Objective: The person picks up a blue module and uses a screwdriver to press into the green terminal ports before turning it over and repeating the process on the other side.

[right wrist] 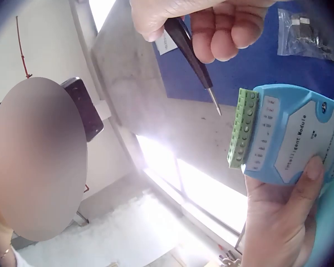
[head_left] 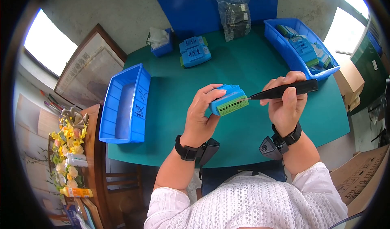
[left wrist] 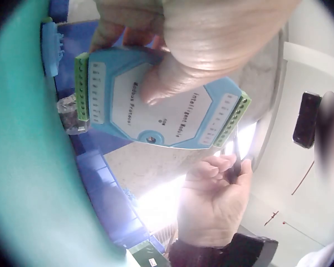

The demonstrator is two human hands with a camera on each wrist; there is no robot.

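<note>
My left hand [head_left: 201, 113] grips a blue electronic module [head_left: 229, 91] by its sides, above the table. A green screw terminal block [head_left: 233, 106] along one edge faces the right hand. In the left wrist view the thumb lies across the module's label [left wrist: 136, 111], which reads "Intelligent Module". My right hand [head_left: 286, 107] holds a screwdriver by its black handle [head_left: 280, 91], the thin metal shaft pointing left at the block. The right wrist view shows a small gap between the screwdriver tip [right wrist: 219, 112] and the green terminals [right wrist: 244, 128].
On the green table [head_left: 174, 94], a blue bin [head_left: 138, 103] stands at the left. Two similar modules [head_left: 196, 56] lie at the back, beside a small blue bin [head_left: 163, 49] and a bagged set of dark parts [head_left: 233, 15]. Another blue bin [head_left: 280, 42] at right holds several modules.
</note>
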